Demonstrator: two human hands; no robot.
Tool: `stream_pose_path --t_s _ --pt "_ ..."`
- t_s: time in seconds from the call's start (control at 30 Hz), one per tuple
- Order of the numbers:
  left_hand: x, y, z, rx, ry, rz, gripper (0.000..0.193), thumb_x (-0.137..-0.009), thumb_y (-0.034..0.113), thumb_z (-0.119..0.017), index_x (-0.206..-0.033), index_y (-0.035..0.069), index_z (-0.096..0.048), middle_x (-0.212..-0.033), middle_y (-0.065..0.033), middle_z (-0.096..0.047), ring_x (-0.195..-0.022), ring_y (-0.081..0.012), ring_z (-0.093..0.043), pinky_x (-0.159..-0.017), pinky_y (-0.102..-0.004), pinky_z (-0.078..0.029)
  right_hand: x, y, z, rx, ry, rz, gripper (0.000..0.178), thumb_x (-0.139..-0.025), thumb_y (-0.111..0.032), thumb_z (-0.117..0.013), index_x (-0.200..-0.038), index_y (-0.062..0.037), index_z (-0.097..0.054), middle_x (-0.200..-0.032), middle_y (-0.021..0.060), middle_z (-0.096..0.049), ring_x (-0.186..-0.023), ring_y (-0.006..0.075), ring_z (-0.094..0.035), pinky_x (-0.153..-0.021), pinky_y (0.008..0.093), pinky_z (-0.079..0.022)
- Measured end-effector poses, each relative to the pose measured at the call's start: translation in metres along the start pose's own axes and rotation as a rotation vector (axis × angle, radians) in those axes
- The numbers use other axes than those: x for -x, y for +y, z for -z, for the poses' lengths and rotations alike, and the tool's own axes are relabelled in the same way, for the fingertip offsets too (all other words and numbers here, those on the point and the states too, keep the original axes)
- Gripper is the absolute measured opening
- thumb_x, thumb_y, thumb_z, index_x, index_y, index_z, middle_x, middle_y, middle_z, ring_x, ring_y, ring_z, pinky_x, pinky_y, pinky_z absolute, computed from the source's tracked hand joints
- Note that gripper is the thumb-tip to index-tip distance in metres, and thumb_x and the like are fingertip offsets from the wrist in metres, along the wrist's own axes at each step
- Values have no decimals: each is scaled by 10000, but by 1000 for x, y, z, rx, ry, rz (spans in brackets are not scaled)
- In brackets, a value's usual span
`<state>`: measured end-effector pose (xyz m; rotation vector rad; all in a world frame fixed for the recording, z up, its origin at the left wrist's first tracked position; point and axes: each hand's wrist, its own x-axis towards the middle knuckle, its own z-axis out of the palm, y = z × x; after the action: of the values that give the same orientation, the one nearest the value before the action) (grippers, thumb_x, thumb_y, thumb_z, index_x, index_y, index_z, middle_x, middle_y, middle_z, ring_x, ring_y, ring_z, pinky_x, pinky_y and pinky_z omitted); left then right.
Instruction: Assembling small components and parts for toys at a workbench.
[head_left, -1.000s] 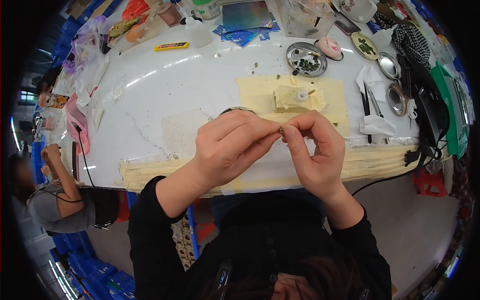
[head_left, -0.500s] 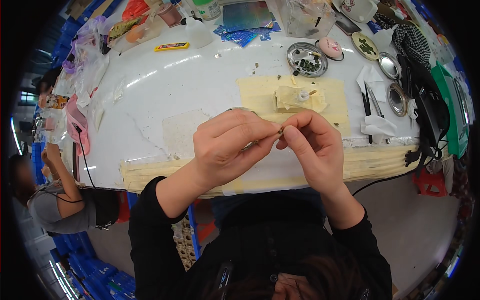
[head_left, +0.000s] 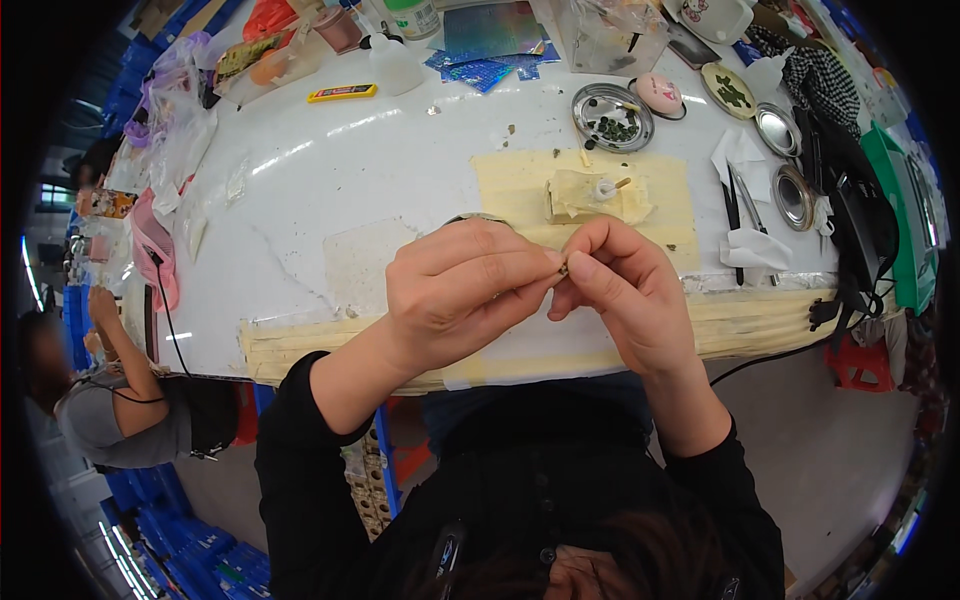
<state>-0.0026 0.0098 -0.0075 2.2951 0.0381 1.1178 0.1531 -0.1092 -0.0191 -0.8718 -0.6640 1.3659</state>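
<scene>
My left hand [head_left: 455, 285] and my right hand [head_left: 630, 300] meet in front of me over the table's near part, fingertips almost touching. Between the pinched tips sits a tiny dark, brownish piece [head_left: 563, 270], too small to name. Both hands are closed around it with thumb and forefinger. Behind my left hand shows the curved rim of a round object [head_left: 480, 217], mostly hidden by the hand. Just beyond my right hand, a block wrapped in cream tape [head_left: 570, 205] carries a small white cup [head_left: 606, 190] with a brown stick in it.
A round metal dish [head_left: 613, 118] holds small dark green pieces. To the right lie tweezers [head_left: 732, 210], tissue [head_left: 755, 250] and metal lids [head_left: 793, 197]. A yellow-cased cutter [head_left: 342, 93] and a white bottle [head_left: 395, 65] stand farther back. At left, another person [head_left: 120, 410] sits.
My right hand has shifted slightly, its thumb and fingers turning a little at the tiny piece, which shows more now. The left hand stays nearly still.
</scene>
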Motion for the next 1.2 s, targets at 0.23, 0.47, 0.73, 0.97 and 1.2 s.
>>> stream_pose_path --t_s 0.23,0.47,0.73,0.97,1.2 --pt "-1 0 1 50 -22 42 264 -682 -95 -748 -923 -1 -694 -852 -105 -695 -738 -228 -677 -644 -303 -546 -1 -4 2 -103 -14 -90 143 -945 -135 -621 -1009 -10 -591 -894 29 -630 -795 109 -650 -744 258 -552" --pt "-1 0 -1 -51 16 20 253 -686 -95 -755 -914 -2 -696 -812 -101 -683 -724 -225 -675 -626 -295 -537 2 -2 -3 112 63 79 125 -916 -67 -646 -1007 10 -607 -927 39 -647 -795 100 -635 -741 248 -540" --pt "-1 1 -2 -105 21 66 232 -683 -95 -755 -892 -8 -702 -799 -109 -677 -711 -220 -672 -615 -286 -531 -1 1 -4 1015 148 797 106 -868 -7 -677 -951 15 -616 -900 40 -648 -777 81 -606 -694 245 -518" --pt "-1 -1 -2 -48 16 28 246 -678 -92 -759 -897 -2 -696 -806 -104 -682 -715 -219 -674 -610 -288 -535 2 3 -6 251 107 227 117 -901 -46 -653 -984 14 -599 -888 38 -641 -786 88 -613 -718 239 -524" --pt "-1 -1 -2 -58 13 30 250 -675 -95 -758 -896 2 -695 -811 -97 -685 -712 -213 -674 -608 -286 -536 3 6 -8 256 127 248 130 -924 -73 -634 -1003 20 -591 -887 43 -639 -817 90 -627 -743 232 -535"
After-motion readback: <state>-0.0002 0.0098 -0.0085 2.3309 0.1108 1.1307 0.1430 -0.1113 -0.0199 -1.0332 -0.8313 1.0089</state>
